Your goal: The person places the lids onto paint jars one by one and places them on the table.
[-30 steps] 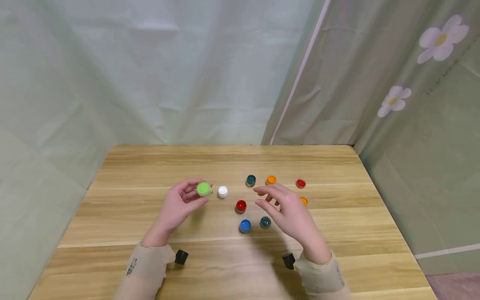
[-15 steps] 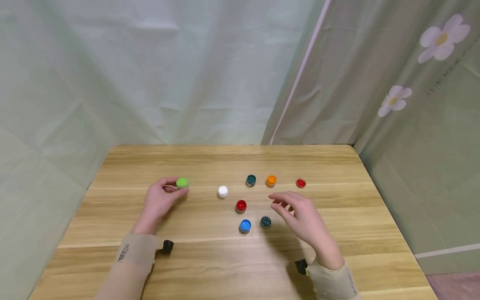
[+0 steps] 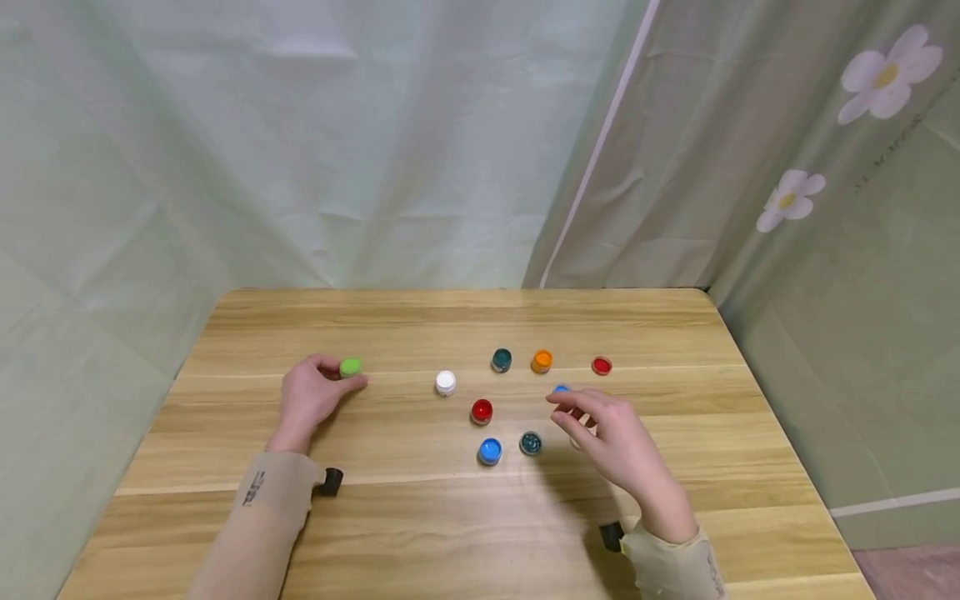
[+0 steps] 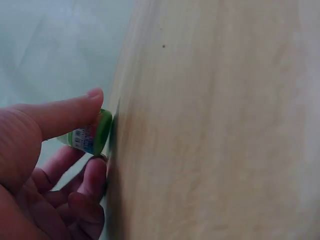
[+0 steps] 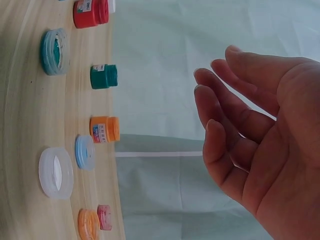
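Note:
My left hand (image 3: 309,398) pinches a small paint jar with light green paint (image 3: 350,367) between thumb and fingers, at the left of the wooden table. In the left wrist view the labelled green jar (image 4: 89,134) is at the tabletop; whether its base touches, I cannot tell. My right hand (image 3: 618,442) hovers over the right half with fingers loosely bent and nothing in them. Close to its fingertips lies a blue lid (image 3: 562,389), partly covered. A pale lid (image 5: 56,173) and an orange lid (image 5: 88,224) show in the right wrist view.
Around the middle stand a white jar (image 3: 446,383), a red jar (image 3: 482,412), a blue jar (image 3: 491,452), a teal jar (image 3: 502,360) and an orange jar (image 3: 542,361). A teal-smeared lid (image 3: 531,443) and a red lid (image 3: 602,366) lie on the wooden table (image 3: 420,533). Curtains hang behind.
My left hand has carried the green jar leftward and down to the table. My right hand has moved right and slightly toward me, uncovering the orange jar and part of the blue lid.

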A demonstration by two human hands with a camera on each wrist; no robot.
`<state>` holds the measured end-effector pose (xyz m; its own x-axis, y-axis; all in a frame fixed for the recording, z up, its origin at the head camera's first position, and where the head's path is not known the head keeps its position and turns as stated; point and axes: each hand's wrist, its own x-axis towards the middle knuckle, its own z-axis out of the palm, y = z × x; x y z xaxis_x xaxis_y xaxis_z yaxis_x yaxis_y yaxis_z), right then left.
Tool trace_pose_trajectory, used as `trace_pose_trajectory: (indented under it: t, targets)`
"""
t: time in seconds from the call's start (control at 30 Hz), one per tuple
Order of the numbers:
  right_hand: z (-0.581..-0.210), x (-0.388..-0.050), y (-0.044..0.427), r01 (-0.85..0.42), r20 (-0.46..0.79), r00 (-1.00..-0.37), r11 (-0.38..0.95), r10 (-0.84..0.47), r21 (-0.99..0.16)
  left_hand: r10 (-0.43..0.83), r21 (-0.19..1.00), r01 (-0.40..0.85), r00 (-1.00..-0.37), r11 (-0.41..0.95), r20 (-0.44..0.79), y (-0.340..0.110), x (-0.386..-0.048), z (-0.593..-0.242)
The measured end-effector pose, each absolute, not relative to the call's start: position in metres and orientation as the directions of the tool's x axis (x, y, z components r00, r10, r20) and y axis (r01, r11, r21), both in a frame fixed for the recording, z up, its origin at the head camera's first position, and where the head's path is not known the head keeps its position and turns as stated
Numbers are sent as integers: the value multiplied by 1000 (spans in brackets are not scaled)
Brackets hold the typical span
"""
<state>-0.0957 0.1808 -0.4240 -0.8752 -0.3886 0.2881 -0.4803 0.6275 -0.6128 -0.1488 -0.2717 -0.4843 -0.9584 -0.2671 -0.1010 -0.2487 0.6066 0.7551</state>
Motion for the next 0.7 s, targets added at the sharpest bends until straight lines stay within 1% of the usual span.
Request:
trace_pose_trajectory:
  t: [0.13, 0.23, 0.47, 0.7]
  targets:
    - [-424, -94, 182, -469, 271, -881, 638, -388, -611, -250, 719, -262, -960, 644, -126, -273, -150, -484]
    - [-424, -94, 182, -466, 261, -882, 642, -393, -608, -248, 710, -276, -958, 648, -146, -272, -150, -484]
    - [-425, -93, 182, -467, 250, -880, 641, -404, -609, -240, 703, -278, -958, 654, -156, -274, -149, -483]
    - [-424, -93, 186, -460, 244, -884, 648, -398, -607, -222, 723, -272, -961, 635, -166, -276, -148, -485]
